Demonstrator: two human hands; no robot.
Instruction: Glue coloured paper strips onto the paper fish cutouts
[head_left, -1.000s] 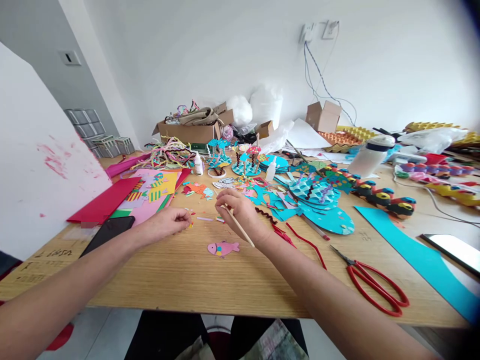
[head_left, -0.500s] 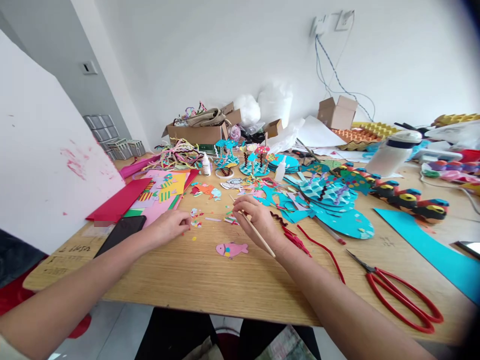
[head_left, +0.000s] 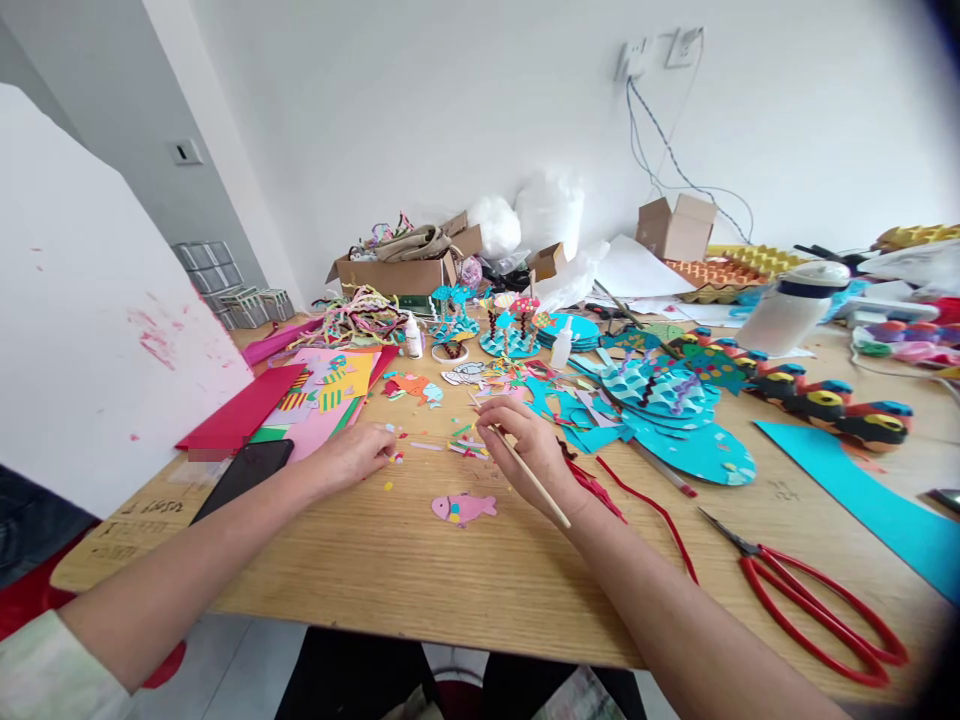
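My right hand (head_left: 525, 445) is closed around a thin wooden stick (head_left: 534, 476), which slants from the fingertips back over the wrist. My left hand (head_left: 356, 455) rests on the table with its fingers curled together over small coloured paper bits (head_left: 397, 457); whatever lies between the fingertips is too small to make out. Nearer to me lies a pink paper fish (head_left: 463, 508) with a few blue and yellow dots near its head. Thin paper strips (head_left: 469, 447) are between the two hands.
Red-handled scissors (head_left: 821, 610) and a red pipe cleaner (head_left: 652, 505) lie to the right. A black phone (head_left: 244, 480) and coloured paper sheets (head_left: 322, 440) are at the left. Glue bottles (head_left: 561, 345), blue paper discs (head_left: 697, 445) and a cardboard box (head_left: 397, 275) stand farther back.
My left hand has shifted slightly right, over the paper bits. My right hand has moved a little to the right with the stick. The pink fish has stayed put.
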